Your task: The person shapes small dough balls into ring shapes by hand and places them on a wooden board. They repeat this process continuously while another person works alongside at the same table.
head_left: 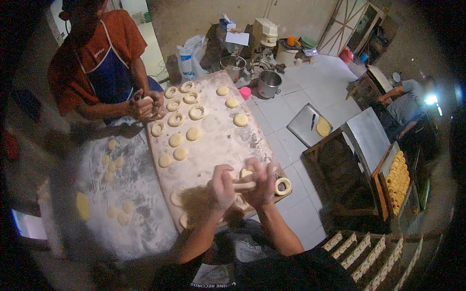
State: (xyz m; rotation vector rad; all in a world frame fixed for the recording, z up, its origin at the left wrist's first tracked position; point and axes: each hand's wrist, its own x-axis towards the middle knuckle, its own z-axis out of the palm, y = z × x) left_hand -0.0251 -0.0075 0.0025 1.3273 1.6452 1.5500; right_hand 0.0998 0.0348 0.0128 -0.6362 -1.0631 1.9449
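Dough piece (244,185), 1: held off the tabletop (218,145), between the left hand (224,186) and right hand (262,184). Long axis ran crosswise, from left fingers to right; both hands equally near, curled narrowly about its ends, blurred. Another pale lump (246,173) showed just beyond; whether joined to it, could not tell.

Ring (283,180), 1: lay just beside the right hand, near the tabletop's edge.

Rings (196,118), 7, and discs (193,134), 7: lay beyond the hands, on the floured far part.

Co-worker's hands (145,107): closed around a pale lump, at far left.

Containers:
- Floor tray (298,127), 1: held a dark knife (313,122) and a flat yellow piece (323,127).
- Right-hand tray (386,164), 1: held rows of golden rings (398,182).
- Metal pot (270,86), 1: contents could not be made out.
- Pink cup (245,93), 1: stood near the pot; contents unclear.
- White sack (191,60), 1: stood upright beyond the tabletop.
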